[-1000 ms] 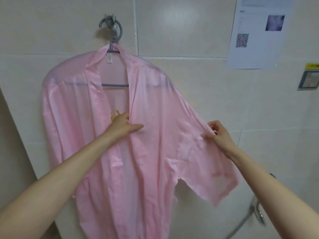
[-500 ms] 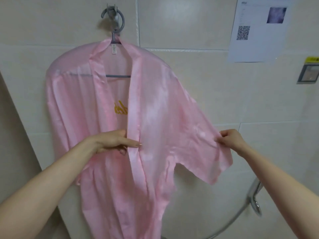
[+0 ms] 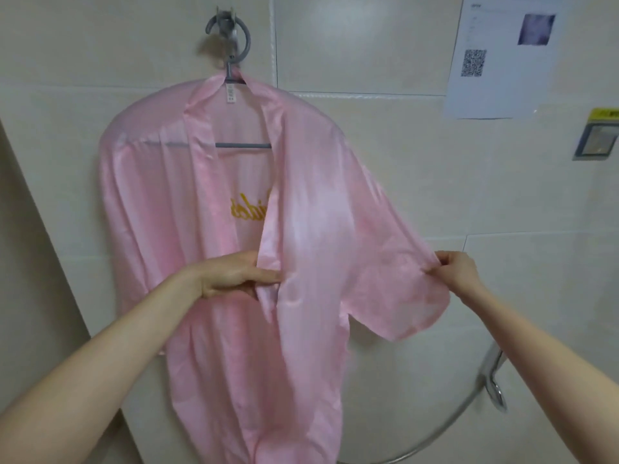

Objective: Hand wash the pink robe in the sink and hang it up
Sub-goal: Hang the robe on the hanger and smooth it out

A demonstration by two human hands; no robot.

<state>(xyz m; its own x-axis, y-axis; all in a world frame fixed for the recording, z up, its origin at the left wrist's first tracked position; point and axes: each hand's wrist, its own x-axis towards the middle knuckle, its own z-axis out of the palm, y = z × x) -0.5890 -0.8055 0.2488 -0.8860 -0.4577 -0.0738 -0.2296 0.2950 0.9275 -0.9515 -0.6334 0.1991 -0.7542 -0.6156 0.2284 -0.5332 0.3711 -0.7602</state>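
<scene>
A pink robe (image 3: 311, 229) hangs on a grey hanger (image 3: 234, 75) from a wall hook (image 3: 225, 23) on beige tiles. The left hand (image 3: 234, 274) pinches the robe's front band, while the right hand (image 3: 457, 267) pinches the outstretched sleeve's edge, pulling it sideways

Pale pink robe (image 3: 318, 229) with gold script lettering (image 3: 248, 209), grey hanger (image 3: 234, 68), cream wall tiles (image 3: 368, 45)

up on the beige tiled wall (image 3: 368, 45), a white paper sheet (image 3: 499, 61) with a qr code hangs top right. below it, a small grey-framed panel (image 3: 598, 142) under a yellow label. down low, a chrome shower handset (image 3: 493, 380) and its curving hose (image 3: 450, 426).
</scene>
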